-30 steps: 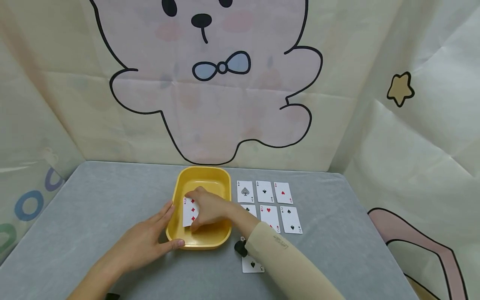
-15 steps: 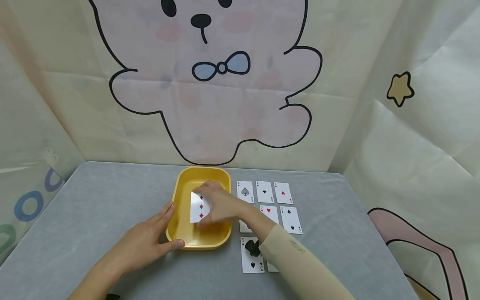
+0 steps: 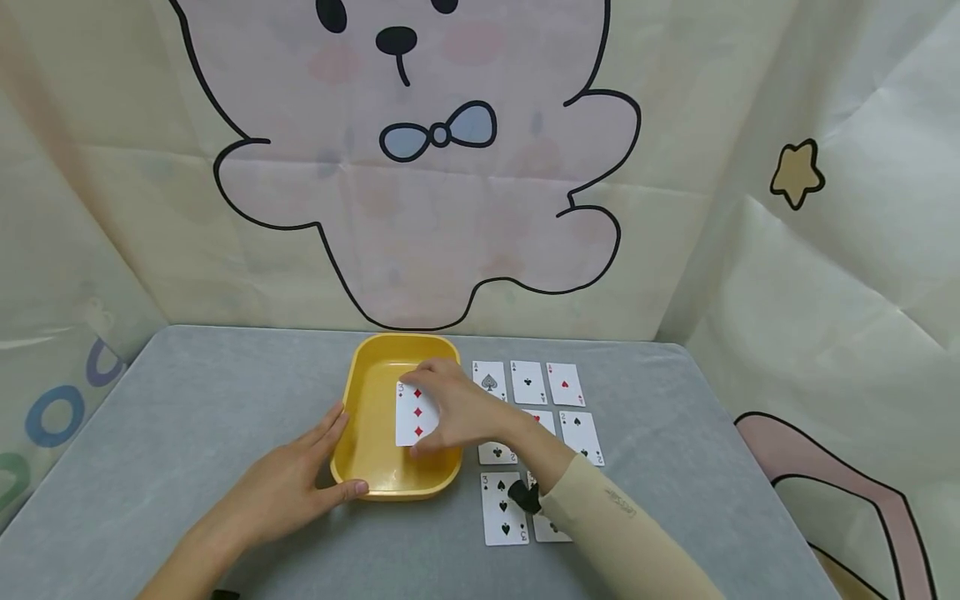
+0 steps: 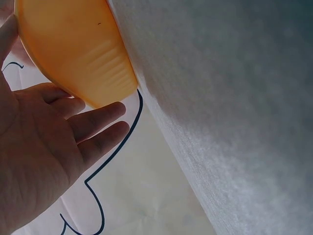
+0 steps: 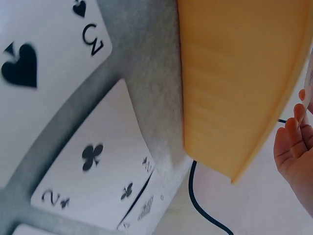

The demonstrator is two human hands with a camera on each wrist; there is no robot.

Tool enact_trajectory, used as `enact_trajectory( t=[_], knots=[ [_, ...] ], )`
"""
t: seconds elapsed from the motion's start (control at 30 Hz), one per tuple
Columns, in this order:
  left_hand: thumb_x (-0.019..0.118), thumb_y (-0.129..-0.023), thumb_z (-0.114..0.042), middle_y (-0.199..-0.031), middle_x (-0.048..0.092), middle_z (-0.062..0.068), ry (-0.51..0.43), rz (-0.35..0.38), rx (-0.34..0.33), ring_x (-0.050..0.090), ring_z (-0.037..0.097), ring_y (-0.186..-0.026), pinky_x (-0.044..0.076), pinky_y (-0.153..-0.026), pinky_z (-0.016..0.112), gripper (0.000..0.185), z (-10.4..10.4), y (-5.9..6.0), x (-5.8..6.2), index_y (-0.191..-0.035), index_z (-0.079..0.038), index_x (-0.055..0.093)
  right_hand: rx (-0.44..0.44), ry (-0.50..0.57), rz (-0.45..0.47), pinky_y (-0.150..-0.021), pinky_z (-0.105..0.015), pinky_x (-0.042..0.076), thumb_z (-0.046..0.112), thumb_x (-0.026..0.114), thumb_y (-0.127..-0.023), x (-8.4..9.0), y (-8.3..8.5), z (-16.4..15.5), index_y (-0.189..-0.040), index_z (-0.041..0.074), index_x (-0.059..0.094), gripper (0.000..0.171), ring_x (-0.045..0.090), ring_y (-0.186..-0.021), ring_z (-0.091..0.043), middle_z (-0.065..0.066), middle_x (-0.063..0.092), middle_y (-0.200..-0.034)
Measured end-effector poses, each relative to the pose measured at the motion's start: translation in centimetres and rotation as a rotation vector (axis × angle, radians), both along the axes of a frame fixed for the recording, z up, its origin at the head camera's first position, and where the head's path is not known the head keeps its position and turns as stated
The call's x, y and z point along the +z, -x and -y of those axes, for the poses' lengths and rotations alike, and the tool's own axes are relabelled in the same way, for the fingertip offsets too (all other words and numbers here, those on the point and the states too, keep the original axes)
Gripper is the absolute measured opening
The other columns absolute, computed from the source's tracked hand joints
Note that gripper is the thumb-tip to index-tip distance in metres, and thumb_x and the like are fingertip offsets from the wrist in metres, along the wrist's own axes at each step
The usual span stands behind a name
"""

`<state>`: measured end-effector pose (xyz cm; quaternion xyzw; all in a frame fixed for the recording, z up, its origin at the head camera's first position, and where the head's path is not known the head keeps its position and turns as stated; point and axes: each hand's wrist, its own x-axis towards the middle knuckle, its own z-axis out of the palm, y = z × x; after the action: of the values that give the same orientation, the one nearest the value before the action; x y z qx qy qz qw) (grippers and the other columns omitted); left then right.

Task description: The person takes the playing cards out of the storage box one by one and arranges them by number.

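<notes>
**Head view: card held above a yellow tray, rows of cards close by**

Head view showed the right hand [image 3: 457, 412] pinching a three of diamonds [image 3: 415, 413] between thumb and fingers, face up, over the inside of the yellow tray [image 3: 367, 400]. That grip was closed on the card's right edge. The left hand [image 3: 288, 487] lay against the tray's near left corner, fingers straight along the wall and thumb on the front rim, a loose, open grip.

Just right of the tray, on the grey counter [image 3: 187, 417], lay three aces [image 3: 527, 382], a row of twos [image 3: 580, 436] partly hidden by the right wrist, and a three of spades [image 3: 503, 508] nearest the person. The right forearm crossed above these cards. A bear drawing [image 3: 420, 167] filled the backdrop behind the counter.
</notes>
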<state>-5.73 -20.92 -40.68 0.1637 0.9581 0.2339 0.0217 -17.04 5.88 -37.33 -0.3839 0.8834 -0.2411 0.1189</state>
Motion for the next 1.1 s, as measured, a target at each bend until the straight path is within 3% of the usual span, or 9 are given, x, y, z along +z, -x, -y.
enact_trajectory(
  t=[0.27,0.53,0.77,1.1],
  knots=[
    [0.064,-0.09,-0.075,-0.169,0.032,0.011,0.004,0.0,0.004,0.056,0.042,-0.135,0.049,-0.102,0.061,0.105,0.0,0.0,-0.1,-0.164,-0.007,0.033,-0.002,-0.006,-0.045,-0.092,-0.031,0.045,0.039,0.092,-0.072,1.0,-0.8,-1.7,-0.151,0.012,0.054,0.092,0.041,-0.121,-0.019,-0.005,0.05,-0.138],
    [0.065,-0.089,-0.075,-0.169,0.033,0.011,0.011,0.013,0.014,0.055,0.043,-0.136,0.049,-0.103,0.061,0.107,-0.1,0.1,0.1,-0.164,-0.007,0.033,-0.011,0.003,-0.067,-0.102,-0.035,0.046,0.039,0.092,-0.071,1.5,-1.7,-3.7,-0.15,0.011,0.054,0.093,0.04,-0.128,-0.019,-0.005,0.05,-0.139],
    [0.064,-0.089,-0.075,-0.169,0.032,0.011,0.011,0.005,0.005,0.054,0.043,-0.137,0.048,-0.103,0.062,0.106,0.0,0.0,0.0,-0.163,-0.005,0.034,-0.018,0.046,-0.084,-0.101,-0.037,0.047,0.036,0.094,-0.071,1.4,-2.2,-5.5,-0.152,0.009,0.052,0.095,0.039,-0.129,-0.017,-0.003,0.049,-0.142],
    [0.065,-0.09,-0.074,-0.169,0.032,0.011,-0.001,-0.001,0.0,0.055,0.044,-0.135,0.049,-0.102,0.063,0.106,0.0,0.0,-0.1,-0.164,-0.005,0.034,-0.081,0.073,-0.052,-0.104,-0.045,0.048,0.034,0.095,-0.071,1.8,-3.4,-8.3,-0.153,0.014,0.053,0.094,0.039,-0.133,-0.018,-0.001,0.049,-0.142]
  ],
)
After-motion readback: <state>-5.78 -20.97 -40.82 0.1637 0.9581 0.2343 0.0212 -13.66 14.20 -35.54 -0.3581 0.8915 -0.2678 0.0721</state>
